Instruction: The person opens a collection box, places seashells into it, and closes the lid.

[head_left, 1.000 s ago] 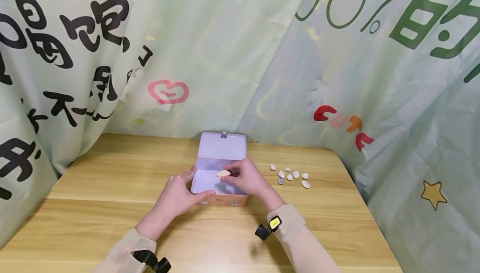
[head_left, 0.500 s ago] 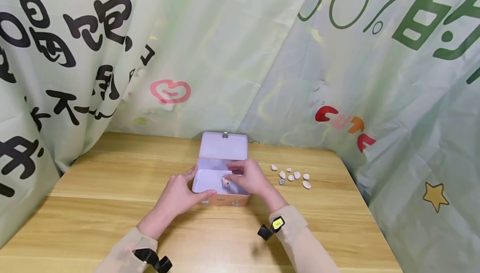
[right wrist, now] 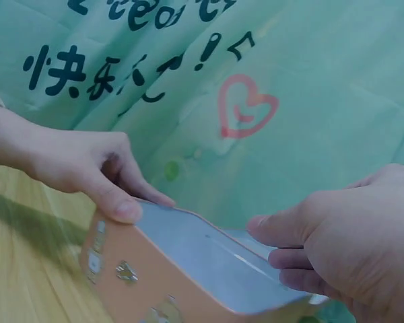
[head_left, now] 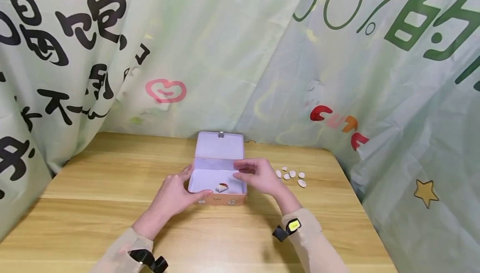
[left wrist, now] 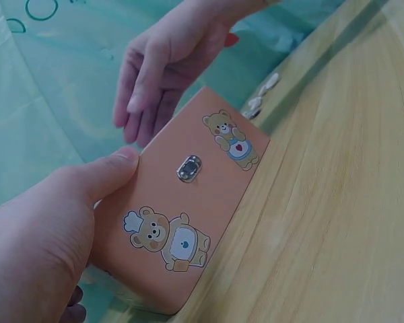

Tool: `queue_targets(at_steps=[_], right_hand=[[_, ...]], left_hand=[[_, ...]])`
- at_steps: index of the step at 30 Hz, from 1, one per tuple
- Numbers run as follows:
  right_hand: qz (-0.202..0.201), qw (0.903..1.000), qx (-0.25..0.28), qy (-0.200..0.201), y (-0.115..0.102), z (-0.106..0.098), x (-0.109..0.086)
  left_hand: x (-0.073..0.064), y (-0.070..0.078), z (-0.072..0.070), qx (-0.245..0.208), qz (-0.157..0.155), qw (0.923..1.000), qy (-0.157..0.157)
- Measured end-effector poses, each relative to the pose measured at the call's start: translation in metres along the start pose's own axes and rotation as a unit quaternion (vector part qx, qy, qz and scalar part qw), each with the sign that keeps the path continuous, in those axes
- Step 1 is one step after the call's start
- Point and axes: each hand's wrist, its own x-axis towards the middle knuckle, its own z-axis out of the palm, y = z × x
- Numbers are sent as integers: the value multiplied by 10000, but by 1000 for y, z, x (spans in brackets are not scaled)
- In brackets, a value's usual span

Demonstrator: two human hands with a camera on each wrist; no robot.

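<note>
A small hinged tin box [head_left: 219, 199], orange outside with printed bears and lilac inside, stands on the table with its lid [head_left: 219, 146] raised. My left hand [head_left: 170, 194] grips its left end, thumb over the front rim, as the left wrist view also shows. Inside, on the box floor, lies a pointed seashell [head_left: 222, 187], pale with a brown patch. Over the box's right edge hovers my right hand [head_left: 256, 176], fingers loosely extended and holding nothing. In the right wrist view the right hand [right wrist: 350, 242] is beside the rim.
Several small white seashells [head_left: 292, 174] lie on the wooden table [head_left: 112, 189] right of the box, some partly hidden by the right hand. A printed curtain [head_left: 210, 56] hangs behind the table.
A second ago my right hand pinched a pale seashell above the box. It let go, the shell now lies inside, and the hand has moved right. My left hand stayed on the box.
</note>
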Motion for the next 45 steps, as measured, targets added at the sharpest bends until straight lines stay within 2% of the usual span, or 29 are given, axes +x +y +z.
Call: queue_targets(at_steps=[12, 19, 27, 32, 39, 45], right_hand=[[246, 9975, -407, 529, 12, -43, -20], [525, 9923, -503, 1003, 31, -64, -27], [566, 9862, -677, 1399, 53, -82, -30], [667, 9829, -685, 1573, 71, -87, -30], [859, 9770, -965, 1695, 92, -84, -25], [994, 9766, -1322, 1376, 99, -79, -18]], left_hand=[[1, -1, -6, 39, -41, 10000, -5], [2, -2, -7, -17, -54, 10000, 47], [1, -4, -7, -15, -85, 9999, 68], [2, -3, -7, -27, -59, 10000, 31], [2, -2, -6, -50, -9, 10000, 29], [2, -1, -2, -40, -29, 10000, 26]])
